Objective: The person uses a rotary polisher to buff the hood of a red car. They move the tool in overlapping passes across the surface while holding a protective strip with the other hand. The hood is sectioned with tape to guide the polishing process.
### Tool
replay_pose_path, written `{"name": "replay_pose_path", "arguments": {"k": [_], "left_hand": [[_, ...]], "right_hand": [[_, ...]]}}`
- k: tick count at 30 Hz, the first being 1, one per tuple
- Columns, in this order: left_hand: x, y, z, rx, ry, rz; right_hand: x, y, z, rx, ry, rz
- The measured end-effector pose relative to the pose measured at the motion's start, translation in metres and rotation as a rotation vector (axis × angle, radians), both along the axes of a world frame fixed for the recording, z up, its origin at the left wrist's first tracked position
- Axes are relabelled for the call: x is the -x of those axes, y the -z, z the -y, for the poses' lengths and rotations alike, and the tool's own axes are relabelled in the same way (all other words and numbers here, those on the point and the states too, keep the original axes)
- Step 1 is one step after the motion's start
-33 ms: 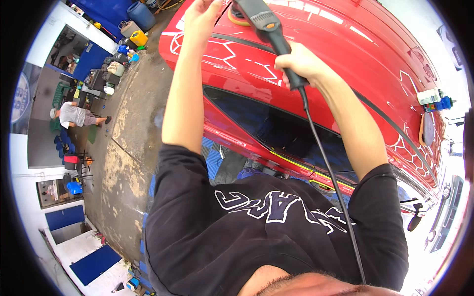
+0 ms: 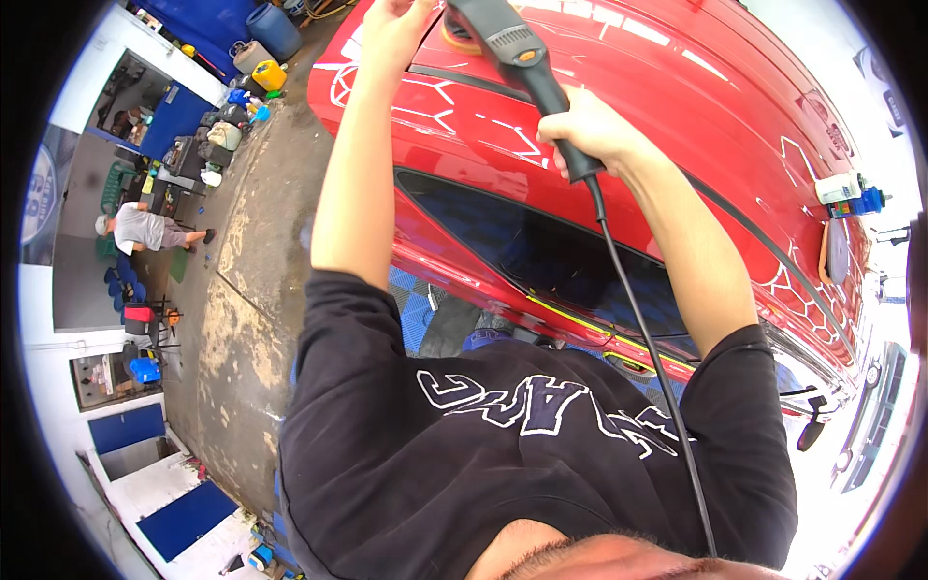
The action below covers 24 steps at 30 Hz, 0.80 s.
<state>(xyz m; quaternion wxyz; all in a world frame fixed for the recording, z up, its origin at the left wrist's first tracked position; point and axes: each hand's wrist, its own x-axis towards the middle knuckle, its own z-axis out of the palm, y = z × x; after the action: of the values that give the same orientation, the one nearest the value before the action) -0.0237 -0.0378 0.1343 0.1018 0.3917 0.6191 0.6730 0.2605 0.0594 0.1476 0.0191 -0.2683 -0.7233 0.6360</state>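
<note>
**Person holding a polisher (image 2: pixel 522 50) at a red car (image 2: pixel 677 97)**

Nearest is the person's dark shirt (image 2: pixel 503 425), with white-outlined lettering across the chest. A black cord (image 2: pixel 643 353) crosses it, running up to the polisher's handle. Both bare forearms reach up and away over the car. The right hand (image 2: pixel 588 126) is closed around the rear handle, its fingers wrapped over the dark grip. The left hand (image 2: pixel 392 24) is just left of the polisher's head, partly cut off by the top edge; whether it is gripping or open cannot be told. The polisher is at the top centre, slanting over the red roof, and its yellow-edged pad (image 2: pixel 458 41) appears to touch the paint. Below the roof is a dark side window (image 2: pixel 561 246). To the right, a white bottle (image 2: pixel 835 188) and a blue bottle (image 2: pixel 860 203) stand together on the car, near a round grey disc (image 2: pixel 838 253).

Beyond, at left, a stained concrete floor (image 2: pixel 242 319) leads to another person (image 2: pixel 142 229) in a grey top. Farther up are a yellow jug (image 2: pixel 269 74) and a blue drum (image 2: pixel 275 32).
</note>
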Motion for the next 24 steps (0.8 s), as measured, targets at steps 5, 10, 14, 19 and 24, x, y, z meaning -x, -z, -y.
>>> {"name": "replay_pose_path", "arguments": {"k": [5,10,14,19,24], "left_hand": [[0.074,0.035,-0.098,0.213,-0.198,-0.381],[0.028,-0.011,-0.083,0.097,0.2,-0.288],[0.064,0.014,-0.066,-0.091,0.158,-0.205],[0.132,0.065,-0.09,-0.018,0.241,-0.174],[0.128,0.066,-0.097,-0.066,0.23,-0.088]], "right_hand": [[0.012,0.011,-0.025,0.006,-0.032,-0.053],[0.058,0.006,-0.001,-0.243,-0.08,-0.029],[0.057,0.032,-0.009,0.114,0.006,-0.105],[0.032,0.028,-0.006,0.119,0.035,-0.063],[0.042,0.031,0.011,0.153,0.048,-0.073]]}}
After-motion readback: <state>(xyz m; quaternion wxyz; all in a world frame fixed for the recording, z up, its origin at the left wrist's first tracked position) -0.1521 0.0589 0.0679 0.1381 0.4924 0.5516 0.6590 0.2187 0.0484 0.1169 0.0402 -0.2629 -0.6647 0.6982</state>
